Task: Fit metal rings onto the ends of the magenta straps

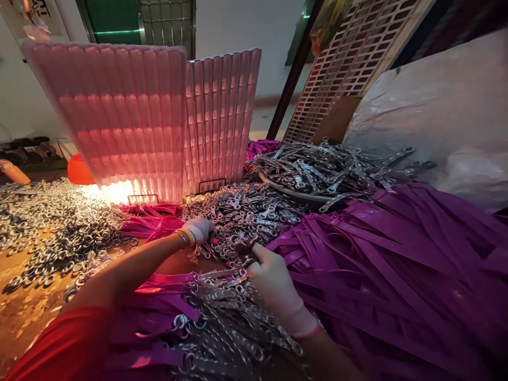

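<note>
My left hand [197,230], in a white dotted glove with a yellow cuff, reaches to the left edge of a heap of metal chain pieces [254,211]; its fingertips are hidden against the heap. Nearer to me, my right hand [275,283], in a white glove, is closed around a dark-tipped tool [245,252], only partly visible. Below it lie purple straps [159,312] joined to metal rings and chains [234,323]. A small bunch of pink-lit straps [153,225] rests beside my left wrist.
Loose metal rings [79,238] cover the left of the table [19,312]. Two ribbed translucent panels [130,121] stand upright at the back, near a red object [80,170]. A round tray [293,194] piled with chains and a large pile of purple straps [389,264] occupy the right.
</note>
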A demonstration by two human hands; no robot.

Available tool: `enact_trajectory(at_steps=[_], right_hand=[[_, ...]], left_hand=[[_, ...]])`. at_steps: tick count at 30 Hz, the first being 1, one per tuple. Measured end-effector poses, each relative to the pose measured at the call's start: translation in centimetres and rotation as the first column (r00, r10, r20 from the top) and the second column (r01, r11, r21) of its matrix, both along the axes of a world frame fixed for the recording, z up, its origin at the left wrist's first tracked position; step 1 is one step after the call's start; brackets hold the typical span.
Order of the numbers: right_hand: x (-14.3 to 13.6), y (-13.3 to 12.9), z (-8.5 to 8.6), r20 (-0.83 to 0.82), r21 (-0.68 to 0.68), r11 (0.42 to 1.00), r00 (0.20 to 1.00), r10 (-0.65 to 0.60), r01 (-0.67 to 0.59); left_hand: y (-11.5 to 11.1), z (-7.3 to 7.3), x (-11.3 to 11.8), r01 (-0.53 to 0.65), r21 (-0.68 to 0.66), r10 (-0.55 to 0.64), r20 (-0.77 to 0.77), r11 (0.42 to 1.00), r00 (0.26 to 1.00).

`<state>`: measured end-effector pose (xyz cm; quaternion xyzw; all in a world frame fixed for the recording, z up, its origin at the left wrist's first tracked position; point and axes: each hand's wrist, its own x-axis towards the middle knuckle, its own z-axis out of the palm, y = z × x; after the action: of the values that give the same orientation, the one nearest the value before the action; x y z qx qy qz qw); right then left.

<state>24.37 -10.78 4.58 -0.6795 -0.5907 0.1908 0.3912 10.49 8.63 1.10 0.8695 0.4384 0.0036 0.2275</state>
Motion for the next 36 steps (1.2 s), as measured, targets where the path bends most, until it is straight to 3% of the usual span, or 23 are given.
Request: enact_trajectory(at_steps=[3,5,7,10,13,16,18,21,25,29,31,34,36], right_hand=[[-0.2,0.1,-0.5,0.105,-0.006,1.0,0.994,-0.001,0.001],[-0.5,0.0,-0.7,0.162,-0.012,1.0,0.987,0.003,-0.001],[-0.9,-0.1,-0.7,0.211,-0.023,1.0,0.977,0.016,-0.012],[-1.9,-0.4,-0.3,0.257,-0.008,0.997,0.963,0.08,-0.08],[-3.2,-1.1,0.5,0.291,0.007,0.989,0.946,0.141,-0.149],[-4.7,-2.1,1.5,0.361,-0.043,0.986,0.918,0.167,-0.163],[-5.6,-2.8,2.2,0.43,-0.068,0.983,0.884,0.181,-0.168],[-6.8,-3.9,2.6,0.564,-0.074,0.978,0.801,0.201,-0.193],[-7.8,-5.1,2.4,0.709,-0.06,0.971,0.675,0.204,-0.23],[-8.3,-5.8,2.2,0.727,-0.006,0.974,0.667,0.159,-0.226],[-8.4,-6.1,2.1,0.728,-0.016,0.973,0.664,0.171,-0.232],[-8.6,-6.4,1.7,0.739,-0.043,0.969,0.645,0.195,-0.245],[-8.7,-6.6,1.3,0.744,-0.034,0.97,0.643,0.184,-0.239]], left_hand=[[-1.3,-1.0,0.4,0.004,0.016,-0.004,0.002,1.0,1.0],[-1.8,-0.7,0.0,-0.006,0.018,0.005,0.039,1.0,0.999],[-2.5,0.4,-1.0,-0.021,0.008,0.02,0.095,1.0,0.995],[-4.7,3.3,-3.6,-0.027,-0.041,0.035,0.195,0.999,0.98],[-8.9,6.1,-6.6,-0.016,-0.221,0.091,0.331,0.975,0.939],[-13.7,7.6,-9.0,-0.003,-0.554,0.341,0.507,0.832,0.791],[-16.3,7.8,-9.9,0.016,-0.626,0.428,0.551,0.78,0.717],[-18.6,7.7,-10.6,0.042,-0.642,0.461,0.594,0.766,0.659],[-20.1,7.6,-10.8,0.056,-0.656,0.507,0.632,0.752,0.586],[-21.3,7.1,-10.7,0.007,-0.689,0.588,0.624,0.725,0.514],[-21.7,6.6,-10.8,-0.037,-0.633,0.536,0.621,0.773,0.571],[-21.5,6.0,-11.3,-0.071,-0.354,0.293,0.628,0.933,0.721],[-21.0,5.9,-11.8,-0.026,-0.225,0.157,0.592,0.974,0.79]])
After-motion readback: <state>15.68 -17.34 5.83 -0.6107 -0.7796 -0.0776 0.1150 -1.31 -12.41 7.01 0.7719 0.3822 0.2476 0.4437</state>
